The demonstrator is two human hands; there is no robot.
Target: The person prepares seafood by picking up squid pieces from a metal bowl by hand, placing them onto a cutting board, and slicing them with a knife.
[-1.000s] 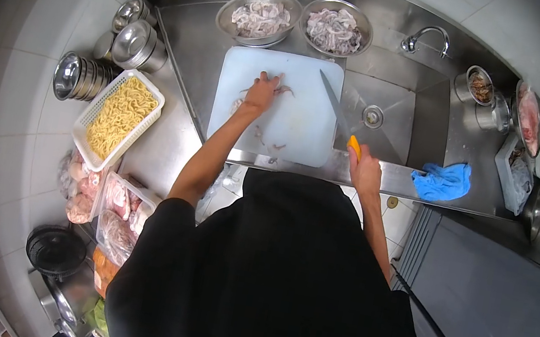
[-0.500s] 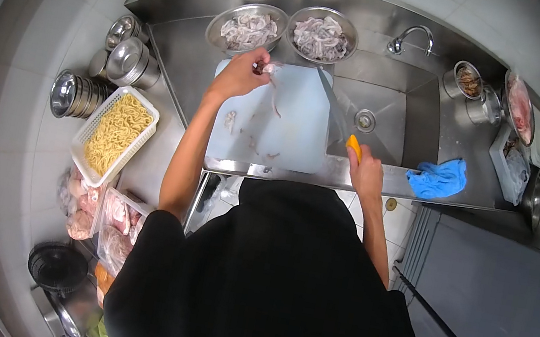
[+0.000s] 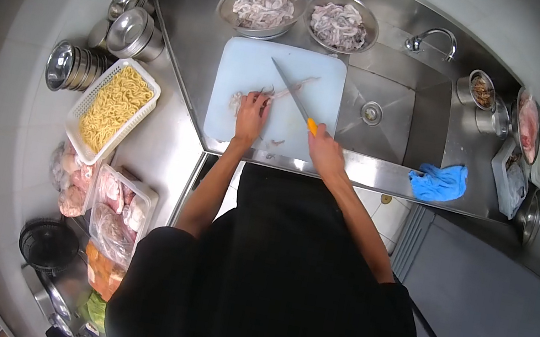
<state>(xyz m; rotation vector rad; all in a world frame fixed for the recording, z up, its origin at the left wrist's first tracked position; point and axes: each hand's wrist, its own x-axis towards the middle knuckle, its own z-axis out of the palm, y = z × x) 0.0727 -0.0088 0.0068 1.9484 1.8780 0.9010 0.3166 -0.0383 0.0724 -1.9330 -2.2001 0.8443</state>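
My left hand (image 3: 251, 119) presses on the pale blue cutting board (image 3: 231, 61), its fingers curled over a soft whitish piece that looks like squid (image 3: 305, 83). A thin strand of it stretches up and right across the board. My right hand (image 3: 325, 152) grips the yellow handle of a long knife (image 3: 290, 88). The blade points up and left over the board, crossing near the strand; whether it touches is unclear. Small scraps (image 3: 277, 142) lie near the board's front edge.
Two metal bowls (image 3: 225, 10) of cut squid stand behind the board. At right are the sink (image 3: 392, 129), faucet (image 3: 445, 33) and blue cloth (image 3: 438, 181). Left, a white basket (image 3: 148, 107) holds noodles; a container of meat (image 3: 148, 201) stands nearby.
My left hand has come down from the board's top edge to its left middle with the squid. My right hand has brought the knife left from the sink side onto the board.
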